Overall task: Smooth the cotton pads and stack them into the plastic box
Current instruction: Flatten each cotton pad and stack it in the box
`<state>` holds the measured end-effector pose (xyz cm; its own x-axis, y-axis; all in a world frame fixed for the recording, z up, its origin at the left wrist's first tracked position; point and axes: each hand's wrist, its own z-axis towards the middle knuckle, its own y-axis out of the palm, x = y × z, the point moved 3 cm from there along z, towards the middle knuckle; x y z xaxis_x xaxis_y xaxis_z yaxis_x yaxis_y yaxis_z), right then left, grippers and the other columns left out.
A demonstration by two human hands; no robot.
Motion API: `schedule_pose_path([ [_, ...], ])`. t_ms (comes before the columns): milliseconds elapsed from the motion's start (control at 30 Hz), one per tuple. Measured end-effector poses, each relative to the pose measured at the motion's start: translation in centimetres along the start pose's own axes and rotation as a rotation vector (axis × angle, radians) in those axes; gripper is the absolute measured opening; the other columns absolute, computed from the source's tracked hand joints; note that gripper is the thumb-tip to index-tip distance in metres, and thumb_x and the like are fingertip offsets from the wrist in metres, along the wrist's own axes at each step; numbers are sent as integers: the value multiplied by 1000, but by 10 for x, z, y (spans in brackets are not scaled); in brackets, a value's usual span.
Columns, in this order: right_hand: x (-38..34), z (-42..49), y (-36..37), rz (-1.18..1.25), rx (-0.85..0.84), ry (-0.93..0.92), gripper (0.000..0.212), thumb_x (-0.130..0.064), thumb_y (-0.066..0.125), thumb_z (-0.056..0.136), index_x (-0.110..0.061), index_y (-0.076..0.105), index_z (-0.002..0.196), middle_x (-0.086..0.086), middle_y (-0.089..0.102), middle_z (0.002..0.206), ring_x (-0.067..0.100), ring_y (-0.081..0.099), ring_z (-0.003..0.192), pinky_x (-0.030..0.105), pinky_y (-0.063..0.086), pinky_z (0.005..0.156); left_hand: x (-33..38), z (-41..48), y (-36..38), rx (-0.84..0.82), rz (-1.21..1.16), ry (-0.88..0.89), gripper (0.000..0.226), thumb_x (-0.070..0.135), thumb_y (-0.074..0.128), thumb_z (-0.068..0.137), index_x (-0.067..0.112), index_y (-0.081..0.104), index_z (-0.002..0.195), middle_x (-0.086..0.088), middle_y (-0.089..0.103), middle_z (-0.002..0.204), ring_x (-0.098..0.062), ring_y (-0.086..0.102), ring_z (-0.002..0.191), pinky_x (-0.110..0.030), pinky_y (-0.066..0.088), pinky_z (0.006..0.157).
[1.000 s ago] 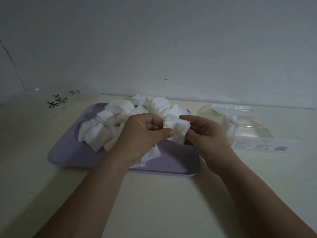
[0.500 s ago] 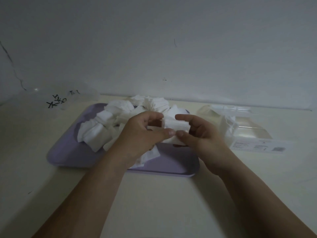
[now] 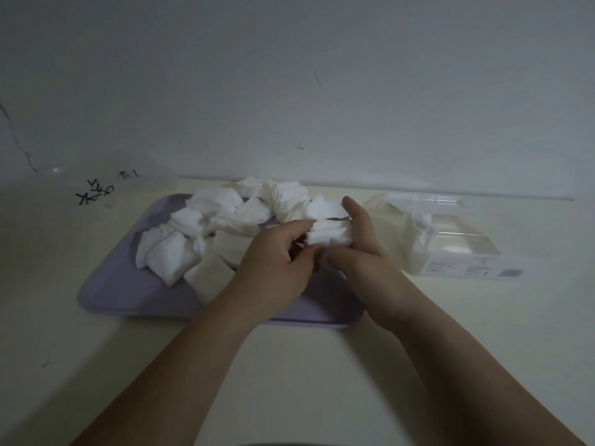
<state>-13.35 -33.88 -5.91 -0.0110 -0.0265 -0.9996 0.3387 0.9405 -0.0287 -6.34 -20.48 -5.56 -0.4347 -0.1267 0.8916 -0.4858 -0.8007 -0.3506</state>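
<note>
Forearms reach in from the bottom edge across a pale cream table (image 3: 322, 375) and meet above the right part of a lavender tray (image 3: 128, 294).

The left hand (image 3: 277, 262) has its fingers curled, and its fingertips pinch the left end of a small stack of cotton pads (image 3: 328, 236). The right hand (image 3: 363, 249) cups the same stack from the right. Its fingers curl up behind the pads and its thumb lies along the near side, so the stack is squeezed between the two hands, raised a little above the tray. The pads' layered edges face the camera.

Just beyond and to the left of the hands, a loose heap of cotton pads (image 3: 199, 233) covers the far half of the tray, rumpled and overlapping. One pad stands up right behind the right hand's fingertips.

To the right of the tray, near the right hand but apart from it, sits the clear plastic box (image 3: 457, 243), open, with a printed label on its near wall. White pads show at its left end.

At far left a clear plastic sheet with black marks (image 3: 96, 191) lies by the grey wall (image 3: 289, 75).
</note>
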Motion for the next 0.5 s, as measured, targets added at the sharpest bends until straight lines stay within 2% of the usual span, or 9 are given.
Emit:
schedule_pose_path([
  [67, -2, 2, -5, 75, 47, 2, 88, -8, 68, 80, -29, 30, 156, 1, 69, 122, 9, 72, 102, 28, 53, 88, 1, 1, -2, 48, 2, 16, 26, 22, 61, 95, 23, 74, 117, -2, 76, 82, -25, 72, 72, -48, 61, 73],
  [133, -10, 2, -9, 161, 48, -11, 58, 4, 66, 87, -9, 52, 143, 10, 75, 117, 20, 76, 102, 30, 59, 82, 3, 4, -5, 79, -10, 12, 28, 27, 61, 94, 23, 74, 119, -3, 77, 86, -24, 72, 72, -50, 61, 74],
  [200, -20, 1, -14, 161, 9, -18, 32, 9, 58, 93, -2, 70, 121, 17, 78, 111, 30, 76, 101, 35, 62, 83, 9, 9, -5, 83, -34, 4, 26, 28, 64, 95, 22, 74, 119, -4, 76, 89, -20, 70, 72, -49, 62, 77],
  [300, -30, 1, -27, 143, -30, 37, 23, -3, 63, 96, 3, 74, 115, 23, 77, 112, 33, 75, 103, 43, 57, 93, 23, 18, 0, 72, -59, 18, 19, 25, 66, 97, 27, 75, 114, 3, 74, 84, -14, 66, 68, -37, 59, 71],
  [400, -44, 1, -45, 87, 54, 54, 17, -9, 70, 93, 5, 75, 102, 19, 78, 97, 29, 72, 89, 44, 56, 88, 41, 28, 10, 58, -73, 16, 17, 17, 65, 101, 30, 76, 104, 7, 70, 75, -12, 67, 62, -20, 50, 55],
  [500, -65, -6, -73, 21, 210, -18, 15, -13, 72, 91, -2, 72, 101, 16, 78, 97, 26, 77, 88, 41, 61, 81, 55, 41, 32, 19, -60, -36, 12, 23, 65, 100, 21, 75, 106, 4, 73, 80, -10, 69, 66, -17, 46, 53],
])
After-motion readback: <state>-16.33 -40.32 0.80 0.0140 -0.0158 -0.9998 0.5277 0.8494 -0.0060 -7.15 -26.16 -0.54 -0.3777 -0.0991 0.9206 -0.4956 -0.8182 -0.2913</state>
